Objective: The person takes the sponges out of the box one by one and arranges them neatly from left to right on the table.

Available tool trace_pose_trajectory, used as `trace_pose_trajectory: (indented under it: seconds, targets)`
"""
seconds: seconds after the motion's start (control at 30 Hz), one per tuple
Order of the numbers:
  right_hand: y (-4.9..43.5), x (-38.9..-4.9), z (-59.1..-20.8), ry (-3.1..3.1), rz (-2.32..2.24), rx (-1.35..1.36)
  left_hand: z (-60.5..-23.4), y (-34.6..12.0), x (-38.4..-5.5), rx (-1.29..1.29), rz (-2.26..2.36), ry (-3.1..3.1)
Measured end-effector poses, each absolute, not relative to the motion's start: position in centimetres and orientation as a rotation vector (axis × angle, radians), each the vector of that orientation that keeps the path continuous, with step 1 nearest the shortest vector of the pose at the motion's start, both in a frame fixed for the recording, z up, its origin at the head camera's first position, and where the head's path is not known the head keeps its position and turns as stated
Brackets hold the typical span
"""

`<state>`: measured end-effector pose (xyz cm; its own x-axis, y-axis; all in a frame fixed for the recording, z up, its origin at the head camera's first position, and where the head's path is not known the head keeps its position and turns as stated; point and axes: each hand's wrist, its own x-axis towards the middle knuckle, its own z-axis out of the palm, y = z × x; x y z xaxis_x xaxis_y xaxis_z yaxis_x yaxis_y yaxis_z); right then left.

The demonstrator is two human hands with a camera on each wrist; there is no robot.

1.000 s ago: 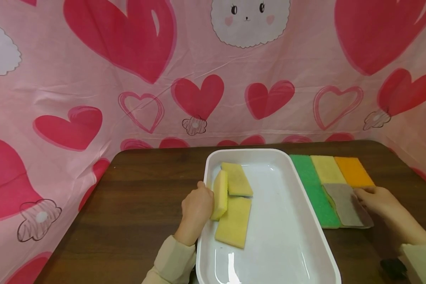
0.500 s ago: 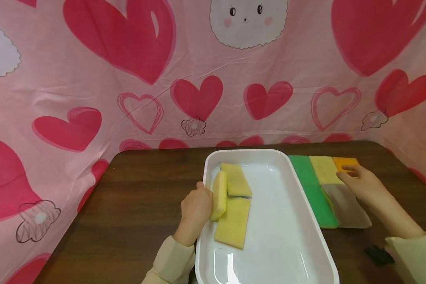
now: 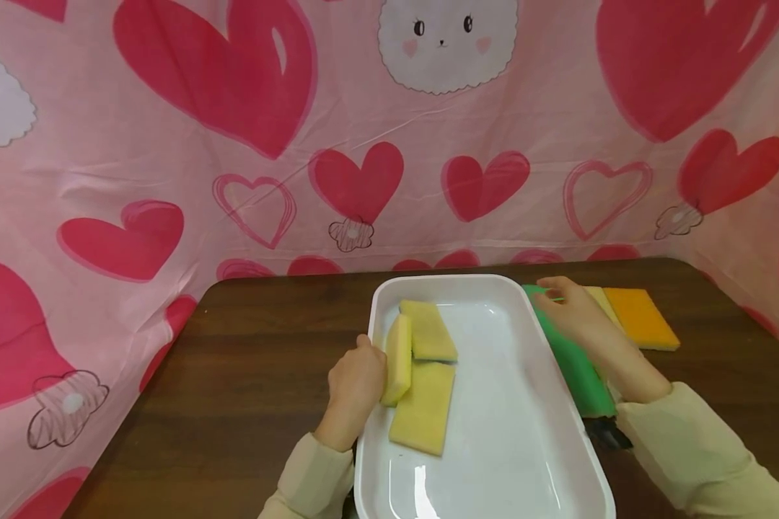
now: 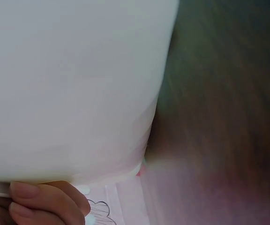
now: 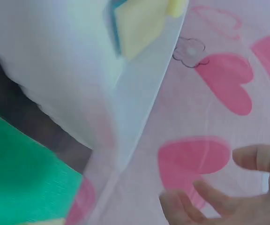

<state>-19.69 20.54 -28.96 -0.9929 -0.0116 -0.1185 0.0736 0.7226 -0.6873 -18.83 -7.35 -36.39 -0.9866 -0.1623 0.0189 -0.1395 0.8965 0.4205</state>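
My left hand (image 3: 358,375) grips the left rim of a white tray (image 3: 441,280). Its fingertips curl at the tray's edge in the left wrist view. Beside this hand, a yellow sponge (image 3: 399,360) stands on edge against the inner wall. Two flat yellow sponges (image 3: 422,411) lie in the tray. My right hand (image 3: 574,310) hovers with loosely spread fingers over the far end of the green scouring pads (image 3: 574,364), right of the tray; in the right wrist view nothing is between its fingers. The grey pad is hidden behind the right forearm.
Beyond the right hand lie a pale yellow sponge (image 3: 602,299) and an orange sponge (image 3: 641,317). A small black object (image 3: 606,434) shows by the right sleeve. A pink heart-print cloth (image 3: 260,216) hangs behind the dark wooden table (image 3: 253,360).
My right hand has left the grey pad's edge and swept left and away from me, over the green pads. The left hand stays on the tray rim.
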Motion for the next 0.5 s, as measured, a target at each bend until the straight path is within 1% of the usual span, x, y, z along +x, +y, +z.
trace_pose_trajectory:
  seconds: [0.23, 0.5]
  targets:
    - [17.3, -20.7, -28.6, 2.873, -1.110, -0.024, -36.5, -7.5, -18.6, 0.203, -0.653, -2.967]
    - [14.7, -21.5, -29.8, 2.892, -1.075, -0.019, -36.6, -7.6, -18.6, 0.157, -0.644, -2.929]
